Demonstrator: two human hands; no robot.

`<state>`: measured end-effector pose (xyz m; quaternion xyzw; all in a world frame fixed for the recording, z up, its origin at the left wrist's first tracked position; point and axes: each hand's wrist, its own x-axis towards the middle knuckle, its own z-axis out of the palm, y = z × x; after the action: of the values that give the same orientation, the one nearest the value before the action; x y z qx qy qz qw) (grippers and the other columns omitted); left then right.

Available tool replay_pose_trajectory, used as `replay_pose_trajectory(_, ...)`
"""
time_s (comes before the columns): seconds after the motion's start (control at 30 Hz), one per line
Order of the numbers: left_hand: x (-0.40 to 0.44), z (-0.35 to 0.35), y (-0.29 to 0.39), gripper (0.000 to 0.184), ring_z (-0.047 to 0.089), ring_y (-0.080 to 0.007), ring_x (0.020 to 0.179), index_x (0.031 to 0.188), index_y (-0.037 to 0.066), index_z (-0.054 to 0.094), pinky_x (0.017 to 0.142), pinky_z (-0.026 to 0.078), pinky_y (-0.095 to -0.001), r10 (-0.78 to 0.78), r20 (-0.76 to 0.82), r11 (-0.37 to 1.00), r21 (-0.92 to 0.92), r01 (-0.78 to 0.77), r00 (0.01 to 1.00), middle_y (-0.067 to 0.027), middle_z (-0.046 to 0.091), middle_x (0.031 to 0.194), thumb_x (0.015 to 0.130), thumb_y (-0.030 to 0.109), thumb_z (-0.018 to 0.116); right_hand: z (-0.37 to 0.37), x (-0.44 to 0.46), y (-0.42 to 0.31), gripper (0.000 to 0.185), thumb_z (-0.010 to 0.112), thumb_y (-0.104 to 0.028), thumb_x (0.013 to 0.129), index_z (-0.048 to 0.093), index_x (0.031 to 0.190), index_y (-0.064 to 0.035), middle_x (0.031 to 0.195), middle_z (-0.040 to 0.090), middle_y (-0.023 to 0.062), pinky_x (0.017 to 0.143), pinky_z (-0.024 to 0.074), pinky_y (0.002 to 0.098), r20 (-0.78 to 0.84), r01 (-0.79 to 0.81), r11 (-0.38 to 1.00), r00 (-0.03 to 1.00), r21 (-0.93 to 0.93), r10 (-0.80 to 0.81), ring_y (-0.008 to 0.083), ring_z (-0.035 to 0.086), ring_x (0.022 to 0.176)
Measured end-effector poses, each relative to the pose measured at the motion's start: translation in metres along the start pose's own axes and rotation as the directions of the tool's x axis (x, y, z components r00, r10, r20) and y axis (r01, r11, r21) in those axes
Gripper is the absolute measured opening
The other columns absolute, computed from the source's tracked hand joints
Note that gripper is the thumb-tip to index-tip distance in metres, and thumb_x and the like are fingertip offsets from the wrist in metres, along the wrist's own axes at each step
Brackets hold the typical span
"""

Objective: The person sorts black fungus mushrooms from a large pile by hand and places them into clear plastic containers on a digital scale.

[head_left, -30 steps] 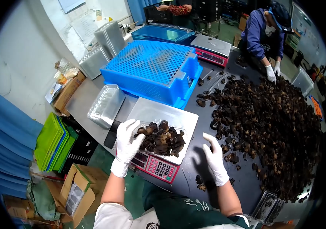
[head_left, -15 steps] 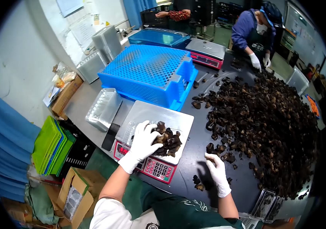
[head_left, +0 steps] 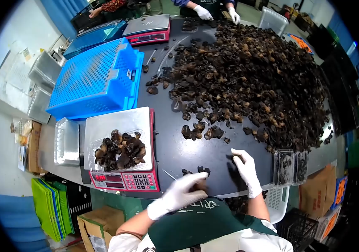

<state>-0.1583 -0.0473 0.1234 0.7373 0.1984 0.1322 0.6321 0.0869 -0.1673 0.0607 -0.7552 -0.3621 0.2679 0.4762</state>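
Observation:
My left hand (head_left: pixel 181 194), in a white glove, is curled near the table's front edge, beside a few dark mushroom pieces (head_left: pixel 203 170); what its blurred fingers hold, if anything, I cannot make out. My gloved right hand (head_left: pixel 247 171) hovers over the dark table (head_left: pixel 179 155) with thumb and fingers apart and nothing between them. On the red scale (head_left: pixel 118 115) to the left lies a clear plastic tray (head_left: pixel 92 157) filled with dark brown pieces (head_left: pixel 120 152). A large heap of the same pieces (head_left: pixel 251 80) covers the back right of the table.
An upturned blue crate (head_left: pixel 89 82) and stacked clear trays (head_left: pixel 67 140) stand left. A second red scale (head_left: pixel 147 31) is at the back. A co-worker's gloved hands (head_left: pixel 203 12) are behind the heap. Clear containers (head_left: pixel 284 168) lie at the front right.
The view has swung right. My left hand has left the filled tray on the scale and moved to the front edge of the table. My right hand stays over the table.

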Motion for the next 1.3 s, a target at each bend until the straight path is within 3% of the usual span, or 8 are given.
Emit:
replay_pose_trajectory(0.07, 0.005, 0.024, -0.002, 0.057, 0.055, -0.0183, 0.111, 0.13, 0.003, 0.051, 0.095, 0.044, -0.0308, -0.025, 0.228, 0.988, -0.146, 0.059, 0.973, -0.0138, 0.055, 0.123, 0.079, 0.01, 0.076, -0.007, -0.002, -0.001, 0.024, 0.059, -0.002, 0.086, 0.065, 0.109, -0.0011, 0.102, 0.067, 0.0092, 0.087, 0.048, 0.0291, -0.011, -0.088, 0.995, 0.996, 0.042, 0.088, 0.0182, 0.063, 0.095)
replay_pose_trajectory(0.17, 0.019, 0.019, -0.032, 0.05, 0.056, -0.0308, 0.106, 0.123, 0.006, 0.056, 0.093, 0.045, -0.037, 0.235, 0.083, 0.882, 0.399, -0.249, 0.968, -0.0144, 0.056, 0.118, 0.076, 0.008, 0.072, -0.012, -0.004, 0.014, 0.024, 0.06, -0.004, 0.085, 0.065, 0.108, -0.0024, 0.102, 0.067, 0.0111, 0.087, 0.0481, 0.0313, -0.027, 0.049, 0.997, 0.998, -0.063, -0.051, 0.0227, 0.063, 0.096)
replay_pose_trajectory(0.37, 0.008, 0.0, -0.102, 0.039, 0.057, -0.031, 0.099, 0.11, 0.007, 0.06, 0.088, 0.046, -0.0378, 0.093, -0.087, 0.686, 0.728, 0.0, 0.992, -0.0108, 0.059, 0.104, 0.072, 0.009, 0.071, 0.026, -0.013, -0.002, 0.022, 0.063, -0.009, 0.081, 0.067, 0.102, -0.0069, 0.098, 0.067, 0.0104, 0.084, 0.0486, 0.0375, 0.132, 0.294, 0.939, 0.953, -0.178, -0.274, 0.029, 0.061, 0.093)
replay_pose_trajectory(0.6, -0.006, 0.01, -0.091, 0.025, 0.061, -0.0321, 0.08, 0.097, 0.007, 0.058, 0.072, 0.051, -0.0378, -0.081, -0.28, 0.867, 0.453, 0.206, 0.957, -0.0106, 0.06, 0.087, 0.077, 0.015, 0.07, 0.06, 0.014, -0.016, 0.021, 0.063, -0.012, 0.081, 0.067, 0.102, -0.0072, 0.098, 0.067, 0.0104, 0.084, 0.0476, 0.0375, 0.236, 0.401, 0.906, 0.901, -0.138, -0.363, 0.0288, 0.061, 0.094)
replay_pose_trajectory(0.73, -0.013, 0.014, -0.081, 0.025, 0.066, -0.0192, 0.078, 0.098, 0.005, 0.061, 0.07, 0.052, -0.0298, -0.222, -0.347, 0.941, 0.167, 0.293, 0.911, -0.0075, 0.065, 0.088, 0.078, 0.013, 0.074, 0.066, 0.035, -0.016, 0.02, 0.064, -0.013, 0.081, 0.067, 0.1, -0.0073, 0.097, 0.067, 0.011, 0.084, 0.0481, 0.0384, 0.213, 0.424, 0.892, 0.896, -0.157, -0.389, 0.0292, 0.061, 0.093)
replay_pose_trajectory(0.87, -0.019, 0.018, -0.069, 0.029, 0.059, -0.0105, 0.075, 0.103, 0.004, 0.063, 0.07, 0.05, -0.0247, -0.119, -0.334, 0.971, 0.158, 0.18, 0.935, -0.0043, 0.064, 0.086, 0.078, 0.012, 0.076, 0.081, 0.06, -0.03, 0.022, 0.063, -0.011, 0.081, 0.067, 0.102, -0.0069, 0.096, 0.066, 0.0118, 0.083, 0.0494, 0.0362, 0.212, 0.353, 0.919, 0.925, -0.175, -0.315, 0.0286, 0.062, 0.091)
replay_pose_trajectory(1.1, -0.03, 0.012, -0.062, 0.03, 0.062, -0.0319, 0.091, 0.116, 0.012, 0.06, 0.077, 0.051, -0.0379, 0.069, -0.092, 0.956, 0.291, -0.04, 0.993, -0.0112, 0.062, 0.098, 0.088, 0.024, 0.062, 0.154, 0.105, -0.012, 0.035, 0.068, -0.011, 0.078, 0.063, 0.112, -0.0093, 0.104, 0.067, 0.011, 0.084, 0.0516, 0.035, 0.18, 0.447, 0.785, 0.894, -0.428, -0.411, 0.0279, 0.066, 0.095)
replay_pose_trajectory(1.3, -0.051, -0.009, -0.057, 0.029, 0.061, -0.0297, 0.098, 0.113, 0.007, 0.061, 0.084, 0.049, -0.0377, 0.077, -0.063, 0.965, 0.257, -0.058, 0.995, -0.0111, 0.062, 0.103, 0.087, 0.02, 0.063, 0.142, 0.121, -0.023, 0.019, 0.062, -0.008, 0.083, 0.07, 0.1, -0.0027, 0.093, 0.071, 0.011, 0.079, 0.0515, 0.0292, 0.131, 0.284, 0.925, 0.957, -0.254, -0.258, 0.0212, 0.069, 0.086)
